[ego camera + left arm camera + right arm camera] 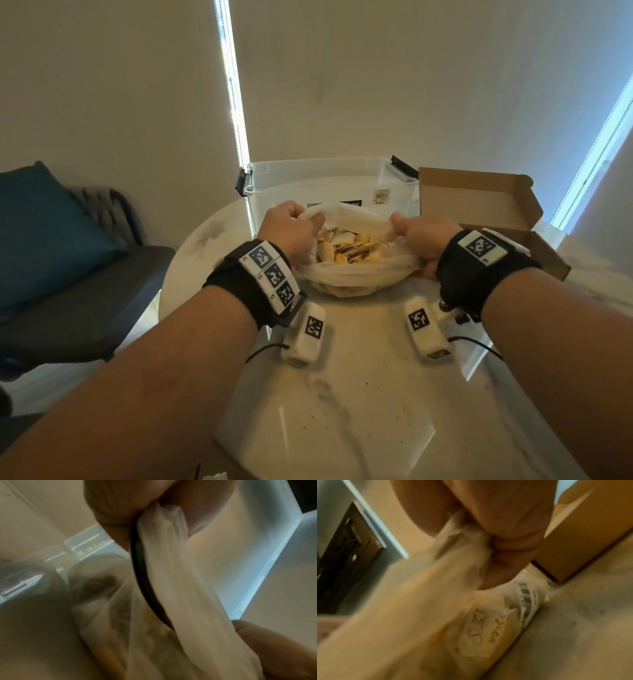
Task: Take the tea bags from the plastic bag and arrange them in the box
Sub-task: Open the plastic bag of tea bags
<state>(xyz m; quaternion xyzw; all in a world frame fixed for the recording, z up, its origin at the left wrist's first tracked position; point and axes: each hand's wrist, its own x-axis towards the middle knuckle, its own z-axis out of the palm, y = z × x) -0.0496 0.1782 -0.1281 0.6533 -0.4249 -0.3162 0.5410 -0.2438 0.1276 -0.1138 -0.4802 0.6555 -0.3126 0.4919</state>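
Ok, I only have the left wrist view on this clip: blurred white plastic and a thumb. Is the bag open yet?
Observer: Yes. In the head view the plastic bag is pulled open between the left hand and the right hand, with tea bags showing inside.
Operator: Where is the box?
Observer: An open cardboard box sits to the right of the bag; its inside is hidden from here.
Operator: Anything else on the table?
Observer: A clear storage bin stands behind the bag.
Operator: Any label on the bag?
Observer: The right wrist view shows a barcode sticker on it.
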